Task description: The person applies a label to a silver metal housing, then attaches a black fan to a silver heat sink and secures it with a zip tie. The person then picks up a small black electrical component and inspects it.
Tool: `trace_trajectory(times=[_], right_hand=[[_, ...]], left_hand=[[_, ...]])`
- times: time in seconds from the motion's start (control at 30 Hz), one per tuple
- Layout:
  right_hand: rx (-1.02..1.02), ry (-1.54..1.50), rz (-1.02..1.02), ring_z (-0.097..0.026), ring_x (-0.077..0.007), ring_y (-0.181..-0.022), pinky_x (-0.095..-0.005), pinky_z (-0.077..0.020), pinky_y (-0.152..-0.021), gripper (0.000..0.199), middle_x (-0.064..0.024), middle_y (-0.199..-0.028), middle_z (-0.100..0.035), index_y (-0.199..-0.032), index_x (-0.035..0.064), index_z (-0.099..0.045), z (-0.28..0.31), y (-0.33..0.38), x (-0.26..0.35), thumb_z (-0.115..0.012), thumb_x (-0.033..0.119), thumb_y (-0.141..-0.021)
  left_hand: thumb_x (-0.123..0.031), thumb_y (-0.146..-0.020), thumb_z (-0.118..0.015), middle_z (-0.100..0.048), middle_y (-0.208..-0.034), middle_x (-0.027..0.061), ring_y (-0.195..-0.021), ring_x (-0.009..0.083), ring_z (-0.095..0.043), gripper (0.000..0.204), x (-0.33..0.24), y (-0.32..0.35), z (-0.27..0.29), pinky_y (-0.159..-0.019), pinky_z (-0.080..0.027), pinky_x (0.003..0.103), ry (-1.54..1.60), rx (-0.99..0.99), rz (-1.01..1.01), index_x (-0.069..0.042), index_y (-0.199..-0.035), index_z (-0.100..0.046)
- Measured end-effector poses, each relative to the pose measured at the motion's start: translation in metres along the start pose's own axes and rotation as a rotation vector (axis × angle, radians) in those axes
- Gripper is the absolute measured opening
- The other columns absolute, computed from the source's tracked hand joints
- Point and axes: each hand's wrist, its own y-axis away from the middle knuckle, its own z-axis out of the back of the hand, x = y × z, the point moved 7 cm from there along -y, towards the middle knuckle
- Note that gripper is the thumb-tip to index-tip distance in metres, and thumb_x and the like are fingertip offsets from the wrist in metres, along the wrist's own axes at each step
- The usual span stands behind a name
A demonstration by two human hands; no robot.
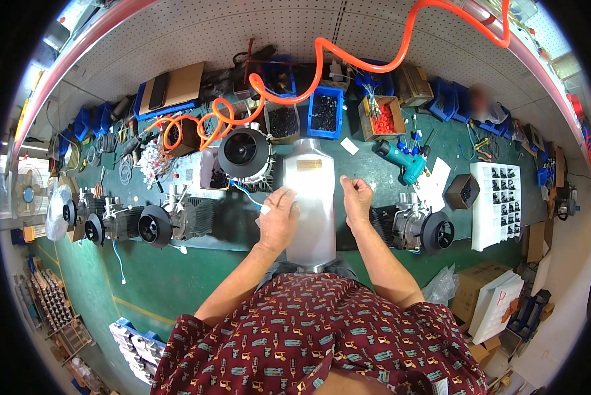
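A long silver metal housing (pixel 312 227), with a tan label near its far end, lies in front of me and reaches to the bench's near edge. My left hand (pixel 279 220) has its fingers closed against the housing's left edge. A white plug (pixel 265 209) on a thin cable touches that hand; the cable runs to a black-fronted blower (pixel 244 153) just beyond. Right of the housing, my right hand (pixel 358 199) is raised with thumb and fingertips pinched together. Whatever is between those fingertips is too small to make out.
More blower units (pixel 170 222) stand at left, another (pixel 422 227) at right. A teal power drill (pixel 404 161), a blue parts bin (pixel 325 113), a carton of red parts (pixel 382 120) and a white foam tray (pixel 495 207) occupy the bench. An orange coiled hose (pixel 368 64) hangs overhead.
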Motion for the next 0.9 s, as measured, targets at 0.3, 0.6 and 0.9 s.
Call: trace_trajectory(times=[0.3, 0.6, 0.9], right_hand=[[0.018, -0.028, 0.01, -0.038, -0.0053, -0.059, -0.0272, -0.032, -0.054, 0.033, 0.006, -0.063, -0.048, -0.067, 0.0068, -0.054, -0.003, 0.007, -0.006, -0.073, 0.018, -0.092], [0.049, -0.057, -0.046, -0.04, -0.0053, -0.061, -0.0271, -0.0332, -0.055, 0.03, 0.0058, -0.065, -0.05, -0.069, 0.0063, -0.056, 0.008, 0.007, -0.026, -0.073, 0.017, -0.092], [0.065, -0.046, -0.094, -0.036, -0.005, -0.048, -0.0251, -0.0263, -0.044, 0.036, 0.0065, -0.058, -0.044, -0.069, 0.0146, -0.049, 0.014, 0.013, -0.037, -0.075, 0.02, -0.093]], left_hand=[[-0.03, -0.085, -0.076, -0.032, -0.161, 0.0245, -0.149, 0.0392, -0.032, 0.074, -0.052, -0.032, -0.019, -0.12, -0.016, 0.066, -0.16, 0.184, -0.171, 0.007, -0.141, -0.046], [-0.042, -0.094, -0.065, -0.03, -0.162, 0.0242, -0.15, 0.0413, -0.029, 0.082, -0.052, -0.057, -0.01, -0.122, -0.012, 0.064, -0.224, 0.084, -0.103, 0.0, -0.156, -0.032], [-0.014, -0.091, -0.07, -0.068, -0.092, 0.0183, -0.087, 0.0387, -0.066, 0.012, -0.025, 0.008, 0.002, -0.076, -0.053, 0.047, 0.291, 0.087, -0.027, -0.004, -0.095, -0.068]])
